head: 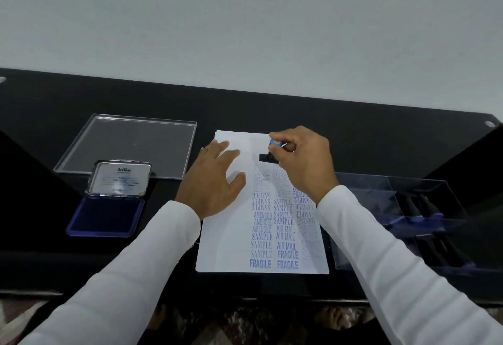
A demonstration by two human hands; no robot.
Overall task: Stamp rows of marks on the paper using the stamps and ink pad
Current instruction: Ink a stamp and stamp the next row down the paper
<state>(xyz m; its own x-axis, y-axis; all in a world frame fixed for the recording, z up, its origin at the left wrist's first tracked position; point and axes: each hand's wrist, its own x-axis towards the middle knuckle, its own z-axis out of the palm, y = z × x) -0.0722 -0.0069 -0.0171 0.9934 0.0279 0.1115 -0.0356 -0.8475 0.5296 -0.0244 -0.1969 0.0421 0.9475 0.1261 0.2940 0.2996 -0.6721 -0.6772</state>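
A white sheet of paper (226, 236) lies on the black table, with columns of blue stamped words such as SAMPLE, AIR MAIL and FRAGILE on its right half. My right hand (304, 165) pinches a black stamp (265, 157) with a blue top by its handle, its base down on the paper near the far edge, above the columns. My left hand (215, 178) lies flat with spread fingers on the paper's left side. The ink pad (106, 215) sits open at the left, blue pad showing, lid raised.
A clear plastic lid (128, 146) lies behind the ink pad at the back left. A clear tray (408, 217) holding several dark stamps stands right of the paper. The black table (381, 140) ends near my body at the bottom; a pale wall stands behind it.
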